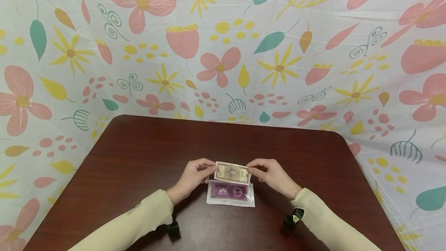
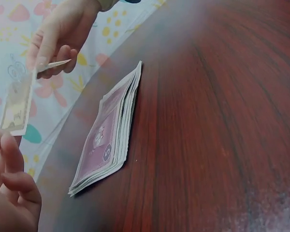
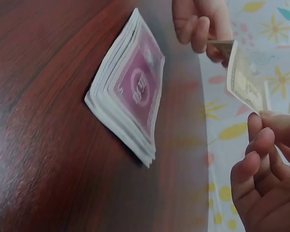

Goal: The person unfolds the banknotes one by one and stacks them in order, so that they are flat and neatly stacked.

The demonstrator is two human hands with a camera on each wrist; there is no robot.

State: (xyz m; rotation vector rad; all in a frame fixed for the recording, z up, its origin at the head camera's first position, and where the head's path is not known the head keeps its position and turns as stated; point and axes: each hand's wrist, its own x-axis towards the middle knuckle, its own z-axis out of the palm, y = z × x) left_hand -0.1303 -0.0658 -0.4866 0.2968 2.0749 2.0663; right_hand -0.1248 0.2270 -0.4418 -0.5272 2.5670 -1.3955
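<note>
A yellow-brown banknote (image 1: pixel 232 172) is stretched between my two hands, just beyond a stack of purple banknotes (image 1: pixel 228 192). My left hand (image 1: pixel 196 174) pinches its left end between thumb and fingers. At the other end my right hand (image 1: pixel 273 174) has the same kind of pinch. The right wrist view shows the banknote (image 3: pixel 249 84) raised above table level, with a bent flap of paper by the left hand's fingers. Seen from the left wrist, the stack (image 2: pixel 104 133) lies flat with white-edged, slightly uneven layers and a purple note on top.
The dark red-brown wooden table (image 1: pixel 156 142) has rounded far corners. Behind it and along both sides hangs a white cloth (image 1: pixel 223 22) printed with flowers and leaves. Black wrist devices (image 1: pixel 173 228) sit at both cream sleeves (image 1: pixel 139 220).
</note>
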